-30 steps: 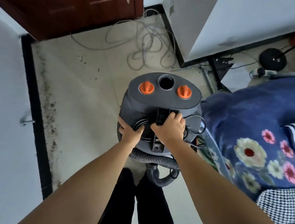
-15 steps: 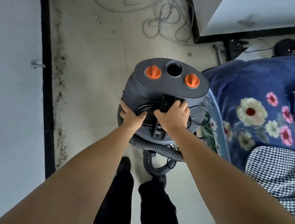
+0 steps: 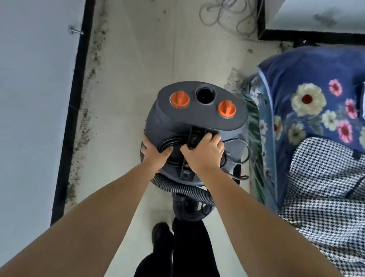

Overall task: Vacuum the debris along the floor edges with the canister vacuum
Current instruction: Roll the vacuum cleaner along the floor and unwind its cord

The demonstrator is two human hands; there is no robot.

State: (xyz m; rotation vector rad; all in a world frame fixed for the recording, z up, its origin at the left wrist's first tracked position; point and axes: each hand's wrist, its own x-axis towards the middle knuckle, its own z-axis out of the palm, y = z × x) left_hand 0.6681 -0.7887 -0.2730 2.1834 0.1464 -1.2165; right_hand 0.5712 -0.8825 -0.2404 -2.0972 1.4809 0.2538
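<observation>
The floor (image 3: 139,59) under you is pale and smooth, and it runs like a narrow passage between a white wall on your left and a bed on your right. Along the foot of the left wall goes a black baseboard (image 3: 76,75), and just beside it lies a long band of dark debris (image 3: 89,88) on the floor edge. At the far end a loose gray cable (image 3: 224,12) lies in loops on the floor. The bed carries a blue flowered blanket (image 3: 313,98) and a black-and-white checked cloth (image 3: 330,186) nearer to you.

The canister vacuum (image 3: 195,126) stands in the middle of the passage, directly in front of your legs and close to the bed side, well apart from the debris. Its dark gray top shows two orange knobs (image 3: 180,99) and a round open port (image 3: 204,94) between them. The ribbed hose (image 3: 185,189) curves around the near side of the body.

Your left hand (image 3: 156,153) grips the near left edge of the canister, with the thumb lying over the top beside the wound black cord (image 3: 169,142) and the fingers wrapped down the side. Your right hand (image 3: 204,152) has its fingers curled around the black carry handle (image 3: 195,135) in the centre of the lid. Your black shoe (image 3: 161,233) stands on the floor just behind the vacuum.
</observation>
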